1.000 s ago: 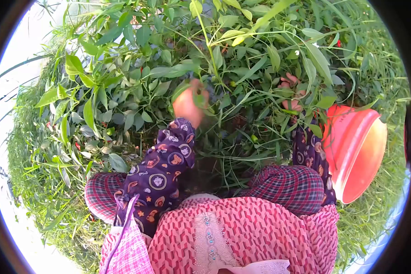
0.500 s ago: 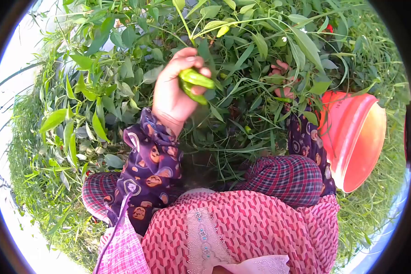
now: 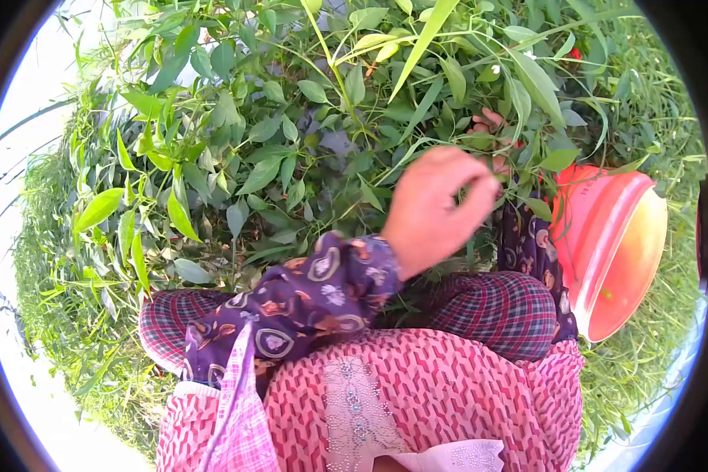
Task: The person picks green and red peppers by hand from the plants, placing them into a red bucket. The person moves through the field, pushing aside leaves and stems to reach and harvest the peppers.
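Note:
My left hand [image 3: 440, 208], slightly blurred, is over the plants in front of my lap. Its fingers curl toward the thumb, and whatever they may hold is hidden. Leaves partly cover my right hand [image 3: 493, 140], whose bent fingers are deep in the pepper plant [image 3: 263, 169]; what they grip cannot be made out. A small red spot shows beside it. Right of that arm, an orange-red bucket [image 3: 594, 228] leans with its mouth facing right. Inside is a small blurred green spot [image 3: 606, 293].
A pale green pepper [image 3: 387, 52] hangs at the top. A long grass blade [image 3: 425, 51] crosses the foliage there. My checked knees [image 3: 499, 311] are bent below the plants. Tall grass [image 3: 669, 157] stands beyond the bucket on the right.
My left hand has moved right and down, its back now facing up. The green peppers it held are no longer visible. A green spot now shows in the bucket. My right hand stays among the leaves.

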A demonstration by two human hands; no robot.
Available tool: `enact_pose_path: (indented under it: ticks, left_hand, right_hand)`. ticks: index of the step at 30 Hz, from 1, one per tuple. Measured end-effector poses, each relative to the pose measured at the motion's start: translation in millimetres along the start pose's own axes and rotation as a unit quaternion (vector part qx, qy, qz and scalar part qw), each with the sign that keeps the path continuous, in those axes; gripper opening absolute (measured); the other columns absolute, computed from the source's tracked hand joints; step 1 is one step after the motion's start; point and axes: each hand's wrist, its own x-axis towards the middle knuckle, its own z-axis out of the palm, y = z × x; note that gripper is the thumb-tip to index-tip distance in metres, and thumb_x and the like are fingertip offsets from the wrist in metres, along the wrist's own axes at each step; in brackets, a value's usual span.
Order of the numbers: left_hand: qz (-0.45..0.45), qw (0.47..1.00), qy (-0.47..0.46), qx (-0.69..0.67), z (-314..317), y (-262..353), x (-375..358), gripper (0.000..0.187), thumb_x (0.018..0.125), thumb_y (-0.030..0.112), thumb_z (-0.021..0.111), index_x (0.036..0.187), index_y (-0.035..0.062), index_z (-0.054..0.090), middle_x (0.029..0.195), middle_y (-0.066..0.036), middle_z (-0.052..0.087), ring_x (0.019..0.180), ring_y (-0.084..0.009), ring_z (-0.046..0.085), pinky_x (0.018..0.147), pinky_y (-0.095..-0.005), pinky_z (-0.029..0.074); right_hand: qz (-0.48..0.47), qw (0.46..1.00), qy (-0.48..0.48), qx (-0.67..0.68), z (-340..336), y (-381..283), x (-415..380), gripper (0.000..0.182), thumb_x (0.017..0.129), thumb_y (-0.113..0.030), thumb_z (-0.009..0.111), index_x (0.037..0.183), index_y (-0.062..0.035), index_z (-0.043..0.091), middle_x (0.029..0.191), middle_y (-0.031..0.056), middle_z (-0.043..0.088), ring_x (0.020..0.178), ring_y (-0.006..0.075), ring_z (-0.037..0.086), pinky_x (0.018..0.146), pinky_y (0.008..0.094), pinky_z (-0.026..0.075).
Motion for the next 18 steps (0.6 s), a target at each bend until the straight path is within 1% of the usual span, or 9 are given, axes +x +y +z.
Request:
enact_pose_path:
  ticks: [1, 2, 4, 7, 10, 12, 14, 16, 18]
  left_hand:
    - [-0.097, 0.992, 0.075, -0.015, -20, -21, -19, 0.008, 0.083, 0.008, 0.064, 0.080, 0.0010, 0.062, 0.075, -0.009, 0.060, 0.068, -0.0184, 0.056, 0.065, -0.0304, 0.045]
    - [-0.252, 0.957, 0.129, -0.068, -39, -41, -43, 0.010, 0.092, 0.011, 0.058, 0.092, 0.0019, 0.061, 0.079, 0.000, 0.059, 0.070, -0.0069, 0.054, 0.063, -0.0223, 0.045]
    - [-0.243, 0.943, 0.220, -0.048, -66, -67, -67, 0.010, 0.087, 0.009, 0.062, 0.090, -0.0011, 0.062, 0.078, -0.005, 0.060, 0.067, -0.0084, 0.054, 0.062, -0.0236, 0.046]
    - [-0.311, 0.929, 0.186, 0.075, -98, -82, -91, 0.013, 0.087, 0.007, 0.059, 0.095, -0.0021, 0.063, 0.079, -0.004, 0.060, 0.062, -0.0084, 0.054, 0.058, -0.0245, 0.047]
    - [-0.470, 0.851, 0.235, -0.016, -114, -75, -105, 0.014, 0.085, 0.006, 0.060, 0.096, -0.0014, 0.064, 0.076, -0.004, 0.062, 0.053, -0.0095, 0.054, 0.052, -0.0243, 0.045]
    - [-0.478, 0.846, 0.234, -0.012, -114, -81, -110, 0.018, 0.084, 0.009, 0.062, 0.100, -0.0001, 0.062, 0.068, -0.002, 0.061, 0.054, -0.0092, 0.057, 0.051, -0.0274, 0.046]
    - [-0.391, 0.888, 0.134, 0.202, -115, -89, -109, 0.024, 0.084, 0.016, 0.065, 0.102, 0.0019, 0.060, 0.063, -0.005, 0.060, 0.053, -0.0151, 0.059, 0.053, -0.0327, 0.048]
    - [-0.308, 0.845, 0.028, 0.436, -113, -89, -94, 0.031, 0.084, 0.034, 0.063, 0.094, 0.0046, 0.063, 0.072, -0.014, 0.065, 0.065, -0.0355, 0.063, 0.061, -0.0423, 0.051]
    - [-0.298, 0.810, -0.070, 0.501, -119, -101, -89, 0.030, 0.082, 0.034, 0.062, 0.089, 0.0046, 0.063, 0.075, -0.016, 0.066, 0.071, -0.0362, 0.064, 0.064, -0.0444, 0.051]
  right_hand:
    - [-0.009, 0.993, 0.094, 0.064, -32, 22, 25, 0.033, 0.086, -0.020, 0.066, 0.110, 0.0005, 0.059, 0.082, 0.0123, 0.062, 0.074, 0.0223, 0.062, 0.075, 0.0397, 0.053]
    - [-0.001, 0.991, -0.086, 0.107, -57, 27, 32, 0.045, 0.085, -0.020, 0.067, 0.123, 0.0011, 0.052, 0.094, 0.0137, 0.062, 0.082, 0.0208, 0.061, 0.079, 0.0415, 0.052]
    - [-0.077, 0.993, 0.033, 0.078, -9, 23, 20, 0.022, 0.087, -0.023, 0.064, 0.086, -0.0013, 0.063, 0.048, 0.0011, 0.050, 0.047, 0.0178, 0.054, 0.052, 0.0334, 0.048]
    - [-0.042, 0.991, 0.067, 0.112, 3, 17, 15, 0.021, 0.086, -0.023, 0.066, 0.082, -0.0033, 0.064, 0.048, 0.0012, 0.051, 0.047, 0.0177, 0.056, 0.054, 0.0354, 0.051]
    - [-0.014, 0.988, 0.128, 0.084, 14, 8, 9, 0.021, 0.085, -0.023, 0.067, 0.077, -0.0044, 0.065, 0.047, 0.0009, 0.050, 0.045, 0.0178, 0.054, 0.053, 0.0364, 0.051]
    - [-0.018, 0.992, 0.069, 0.102, 12, 7, 9, 0.020, 0.086, -0.023, 0.067, 0.078, -0.0046, 0.066, 0.048, 0.0014, 0.052, 0.045, 0.0191, 0.055, 0.054, 0.0372, 0.052]
    - [-0.011, 0.985, 0.144, 0.098, 24, 5, 8, 0.019, 0.085, -0.023, 0.067, 0.078, -0.0049, 0.067, 0.051, 0.0029, 0.056, 0.047, 0.0198, 0.057, 0.053, 0.0380, 0.051]
    - [-0.042, 0.984, 0.154, 0.078, 15, 11, 13, 0.021, 0.086, -0.024, 0.067, 0.078, -0.0054, 0.067, 0.054, 0.0041, 0.060, 0.047, 0.0201, 0.058, 0.051, 0.0379, 0.050]
    - [-0.034, 0.995, 0.051, 0.076, 7, 9, 9, 0.021, 0.086, -0.026, 0.066, 0.078, -0.0057, 0.068, 0.055, 0.0043, 0.061, 0.047, 0.0203, 0.059, 0.050, 0.0369, 0.049]
